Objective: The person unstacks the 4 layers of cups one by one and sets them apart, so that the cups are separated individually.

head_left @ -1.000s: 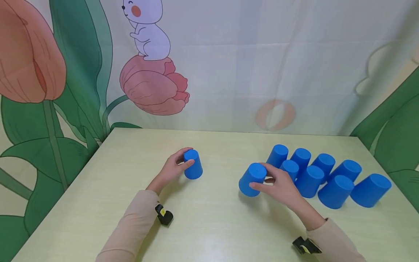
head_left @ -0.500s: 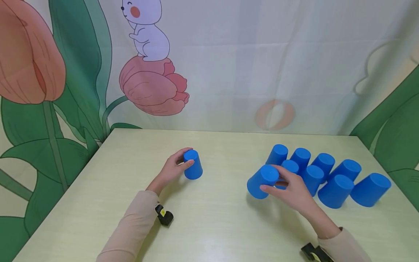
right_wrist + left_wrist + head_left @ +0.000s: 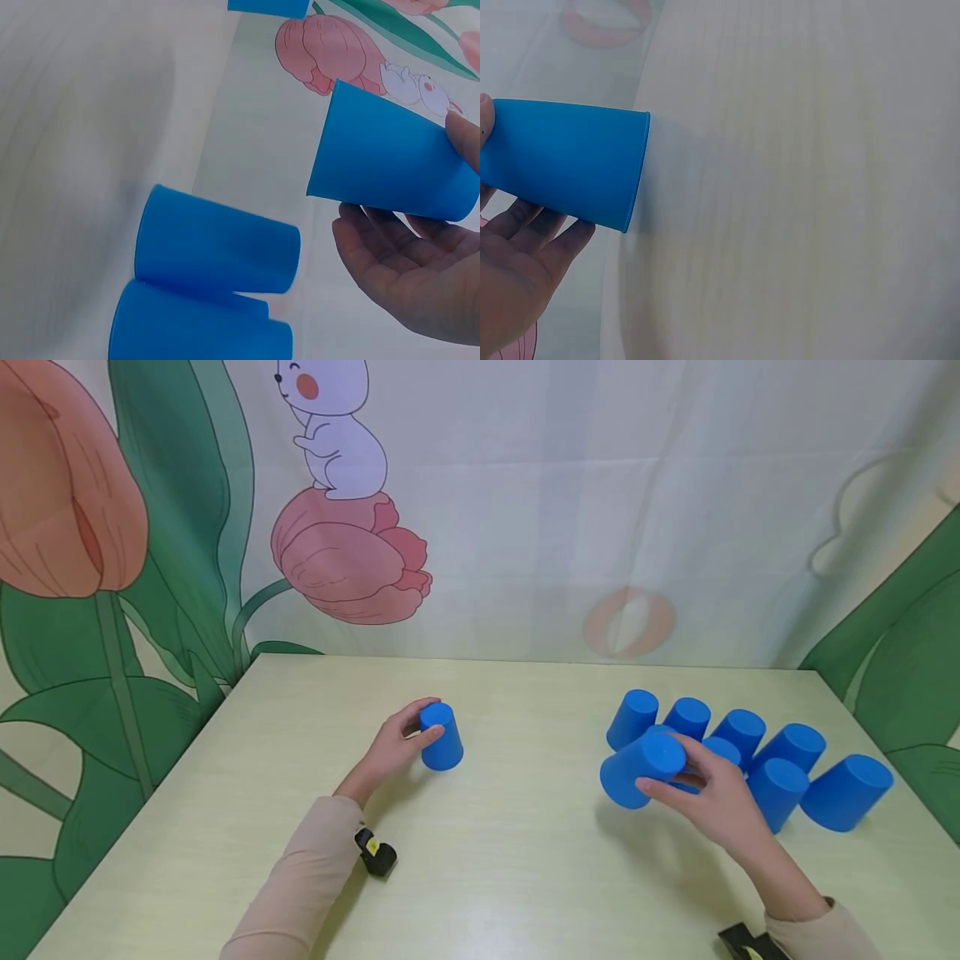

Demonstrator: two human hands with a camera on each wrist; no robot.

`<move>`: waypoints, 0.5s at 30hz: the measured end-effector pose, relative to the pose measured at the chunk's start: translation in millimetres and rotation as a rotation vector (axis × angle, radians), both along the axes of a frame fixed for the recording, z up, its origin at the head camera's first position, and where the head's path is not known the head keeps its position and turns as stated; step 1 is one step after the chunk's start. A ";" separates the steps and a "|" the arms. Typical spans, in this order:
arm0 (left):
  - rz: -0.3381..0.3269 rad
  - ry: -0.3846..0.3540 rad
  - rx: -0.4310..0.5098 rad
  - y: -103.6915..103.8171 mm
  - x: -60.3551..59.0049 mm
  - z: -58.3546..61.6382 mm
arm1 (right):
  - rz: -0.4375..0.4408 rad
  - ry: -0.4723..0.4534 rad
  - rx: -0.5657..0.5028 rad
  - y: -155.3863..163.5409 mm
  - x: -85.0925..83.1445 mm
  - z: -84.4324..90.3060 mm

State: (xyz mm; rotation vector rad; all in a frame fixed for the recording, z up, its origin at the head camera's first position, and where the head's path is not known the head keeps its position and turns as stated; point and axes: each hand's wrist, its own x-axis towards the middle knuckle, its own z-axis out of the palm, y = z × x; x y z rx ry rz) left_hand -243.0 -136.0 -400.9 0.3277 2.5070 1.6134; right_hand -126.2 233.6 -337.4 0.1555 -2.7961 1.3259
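My left hand grips an upside-down blue cup left of the table's middle, thumb on the near side and fingers behind. The left wrist view shows that cup with its rim near the tabletop. On the right, my right hand holds a second blue cup by its base end, tilted, its rim toward the lower left. In the right wrist view this cup is raised off the table, thumb on one side and fingers on the other. It partly hides cups behind it in the head view.
Several more upside-down blue cups stand grouped on the right of the pale wooden table. A curtain printed with tulips and a white animal hangs behind the far edge. Black wrist devices sit by the sleeves.
My right hand has moved right with its cup, lifting and tilting it more, closer in front of the grouped cups. The left hand and its cup have stayed in place.
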 end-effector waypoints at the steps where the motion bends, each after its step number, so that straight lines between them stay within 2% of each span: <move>1: 0.001 0.004 0.001 -0.9 -2.3 -4.0 | -0.012 0.006 0.002 2.0 0.9 0.6; 4: 0.003 0.008 0.008 -3.0 -6.9 -11.8 | -0.047 0.031 -0.005 7.8 3.8 3.2; 8: 0.000 0.007 0.017 -4.0 -7.3 -12.5 | -0.102 0.049 0.003 14.9 6.5 6.7; 11: -0.001 -0.008 0.022 -3.5 -4.9 -7.9 | -0.141 0.040 0.020 20.1 6.9 8.6; 15: -0.007 -0.004 0.006 0.8 6.0 9.1 | -0.185 0.028 0.027 27.8 8.1 11.2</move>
